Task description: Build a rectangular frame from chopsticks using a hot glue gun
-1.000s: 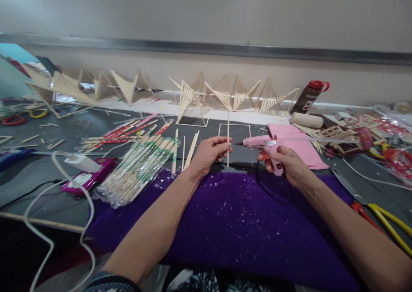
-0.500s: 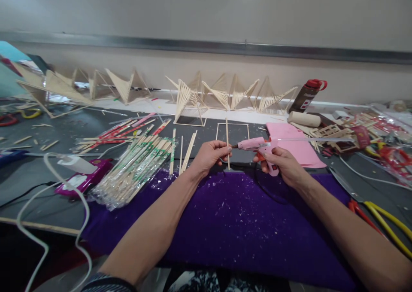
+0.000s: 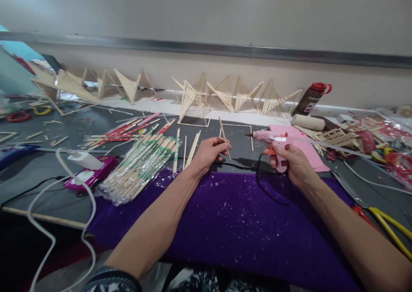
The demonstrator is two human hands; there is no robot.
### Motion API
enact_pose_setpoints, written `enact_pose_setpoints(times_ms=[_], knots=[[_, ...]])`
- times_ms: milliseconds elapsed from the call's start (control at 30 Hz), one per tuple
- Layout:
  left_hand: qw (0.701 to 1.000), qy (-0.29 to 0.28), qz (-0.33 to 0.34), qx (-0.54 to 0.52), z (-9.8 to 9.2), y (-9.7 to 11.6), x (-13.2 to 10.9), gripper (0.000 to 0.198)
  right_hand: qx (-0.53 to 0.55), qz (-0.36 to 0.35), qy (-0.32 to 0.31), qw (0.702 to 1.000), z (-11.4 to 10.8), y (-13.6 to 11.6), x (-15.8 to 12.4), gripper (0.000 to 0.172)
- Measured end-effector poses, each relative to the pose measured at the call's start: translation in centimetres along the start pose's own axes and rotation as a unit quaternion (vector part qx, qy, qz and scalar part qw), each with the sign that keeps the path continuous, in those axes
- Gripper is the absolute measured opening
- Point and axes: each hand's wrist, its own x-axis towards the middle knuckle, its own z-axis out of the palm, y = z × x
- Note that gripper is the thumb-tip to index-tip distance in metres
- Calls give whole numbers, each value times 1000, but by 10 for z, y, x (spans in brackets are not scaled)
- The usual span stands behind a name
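Observation:
My left hand (image 3: 210, 155) is closed on a thin wooden stick (image 3: 223, 131), pinched between thumb and fingers and tilted, its top leaning left. My right hand (image 3: 294, 163) grips a pink glue gun (image 3: 272, 136) by the handle, fingers at the orange trigger. The gun's dark nozzle points left, apart from the stick. Behind the stick, a thin stick frame (image 3: 240, 125) lies on the dark table; part of it is hidden by my left hand. Loose sticks (image 3: 192, 148) lie just left of that hand.
Plastic-wrapped chopsticks (image 3: 141, 165) and a magenta power strip (image 3: 92, 171) lie at left. Twisted stick models (image 3: 189, 98) line the back. A dark bottle (image 3: 310, 99) and pink cloth (image 3: 313, 152) are at right, with yellow-handled pliers (image 3: 389, 229) nearer. Purple cloth (image 3: 231, 227) covers the front.
The glue gun has moved right, its nozzle drawing away from the stick. The stick in my left hand has tilted from upright, its top leftward. The view has shifted slightly.

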Motion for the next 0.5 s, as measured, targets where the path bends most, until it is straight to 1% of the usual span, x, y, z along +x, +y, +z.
enact_pose_setpoints(times_ms=[67, 133, 233, 300, 400, 500], knots=[[1000, 6, 2, -13, -2, 3, 0, 21, 8, -10, 3, 1000, 0, -1, 0, 24], [999, -17, -13, -46, -3, 5, -1, 22, 13, -15, 11, 1000, 0, 0, 1, 24], [986, -99, -63, -115, 3, 7, -6, 24, 8, -23, 32, 999, 2, 3, 1, 25], [974, -150, -90, -142, 9, 6, -11, 25, 3, -34, 46, 998, 4, 5, 2, 26], [966, -189, -108, -142, 19, 4, -17, 25, -6, -42, 53, 998, 7, 8, 2, 24], [966, -201, -112, -114, 28, -1, -21, 21, -11, -39, 54, 998, 11, 8, 1, 22]])
